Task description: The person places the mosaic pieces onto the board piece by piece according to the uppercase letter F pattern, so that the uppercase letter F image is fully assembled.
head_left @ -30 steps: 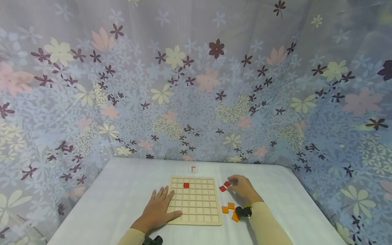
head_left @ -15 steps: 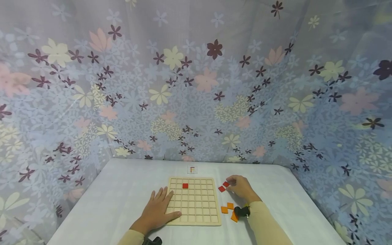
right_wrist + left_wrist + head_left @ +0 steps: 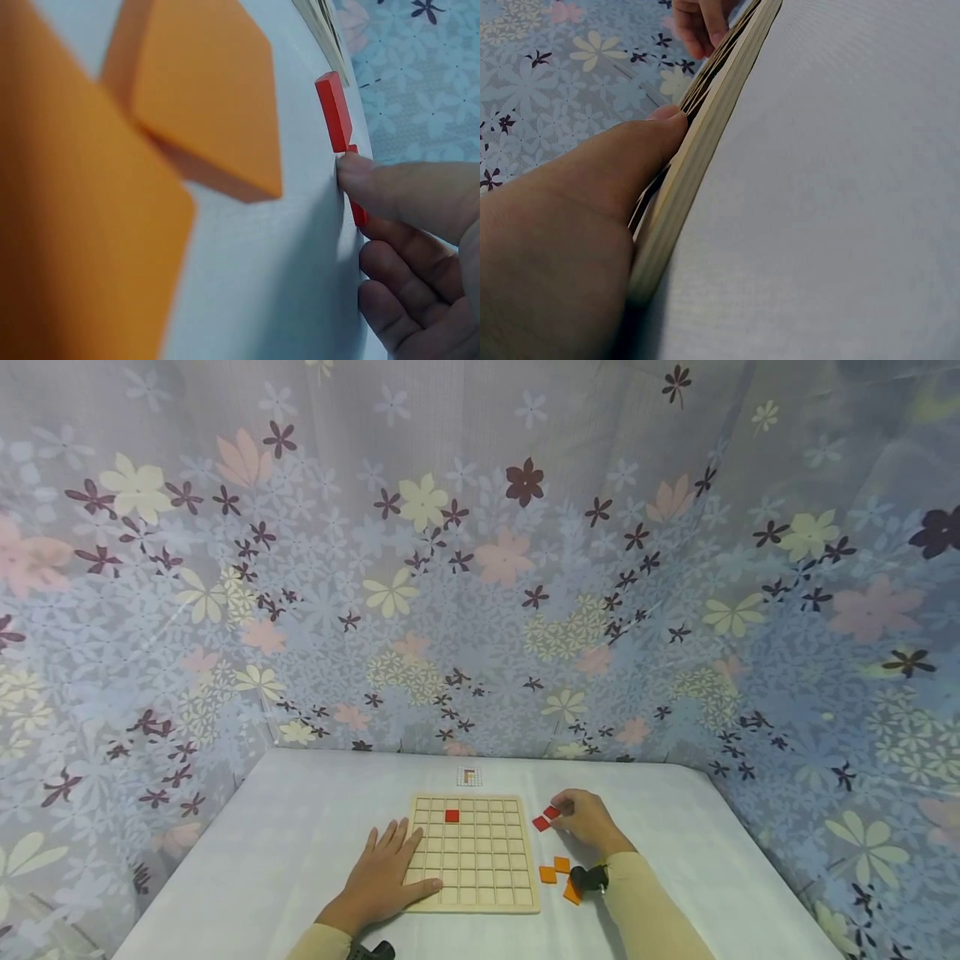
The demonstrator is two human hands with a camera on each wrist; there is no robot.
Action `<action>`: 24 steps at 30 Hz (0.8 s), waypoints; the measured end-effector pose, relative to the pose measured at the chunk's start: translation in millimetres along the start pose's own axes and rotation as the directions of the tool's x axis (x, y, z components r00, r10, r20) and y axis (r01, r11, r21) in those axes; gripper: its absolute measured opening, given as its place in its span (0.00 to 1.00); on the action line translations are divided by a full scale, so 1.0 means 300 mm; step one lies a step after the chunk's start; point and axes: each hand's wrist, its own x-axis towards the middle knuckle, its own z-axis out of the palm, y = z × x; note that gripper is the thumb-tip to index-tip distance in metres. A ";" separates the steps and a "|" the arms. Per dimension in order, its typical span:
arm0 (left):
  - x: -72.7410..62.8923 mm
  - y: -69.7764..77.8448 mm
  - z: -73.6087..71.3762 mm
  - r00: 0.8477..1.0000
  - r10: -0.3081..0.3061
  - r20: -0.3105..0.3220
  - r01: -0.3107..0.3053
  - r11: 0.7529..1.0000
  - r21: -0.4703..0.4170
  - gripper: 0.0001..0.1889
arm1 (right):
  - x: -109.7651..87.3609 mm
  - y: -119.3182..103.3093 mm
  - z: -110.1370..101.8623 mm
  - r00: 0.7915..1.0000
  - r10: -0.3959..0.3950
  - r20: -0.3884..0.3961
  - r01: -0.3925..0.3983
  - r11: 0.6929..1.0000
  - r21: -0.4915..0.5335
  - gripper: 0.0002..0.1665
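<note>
My left hand (image 3: 378,872) lies with fingers spread over the left edge of a wooden grid board (image 3: 483,910). Its thumb (image 3: 649,139) rests along the board's near side in the left wrist view. One red square tile (image 3: 452,816) sits in a cell near the board's far side. Right of the board, my right hand (image 3: 588,822) pinches a red tile (image 3: 358,214) at the table surface, thumb in front and partly hiding it. Right beside that tile lies another red tile (image 3: 334,112).
Several orange tiles (image 3: 548,875) lie right of the board, under my right wrist; they loom large in the right wrist view. A small printed grid card (image 3: 469,777) lies beyond the board. A flowered curtain (image 3: 480,568) hangs behind the white table (image 3: 315,793).
My right hand has edged slightly left, its fingertips closer over the farther red tile. My left hand stays on the board, and the head view has shifted a little.
</note>
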 end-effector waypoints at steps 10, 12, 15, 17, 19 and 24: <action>-0.016 0.014 -0.015 1.000 -0.001 0.015 0.002 1.000 -0.025 0.54 | -0.005 -0.015 0.016 0.999 0.013 -0.030 -0.013 1.000 -0.003 0.15; -0.017 0.017 -0.017 1.000 -0.001 0.014 0.001 1.000 -0.027 0.54 | -0.007 -0.015 0.018 0.999 0.013 -0.039 -0.013 1.000 -0.005 0.14; -0.017 0.019 -0.021 1.000 0.000 0.013 0.000 0.999 -0.032 0.54 | -0.009 -0.013 0.019 0.999 0.001 -0.046 -0.001 1.000 -0.011 0.14; -0.016 0.018 -0.023 1.000 0.002 0.012 -0.001 0.999 -0.035 0.54 | -0.010 -0.012 0.018 0.999 -0.001 -0.047 0.000 1.000 -0.006 0.14; -0.015 0.017 -0.022 1.000 0.005 0.008 -0.005 0.999 -0.033 0.54 | -0.011 -0.015 0.015 0.999 0.000 -0.047 0.000 1.000 0.001 0.14; -0.013 0.016 -0.019 1.000 0.008 0.002 -0.008 0.999 -0.034 0.54 | -0.007 -0.018 0.008 0.999 0.022 -0.046 -0.021 1.000 0.021 0.13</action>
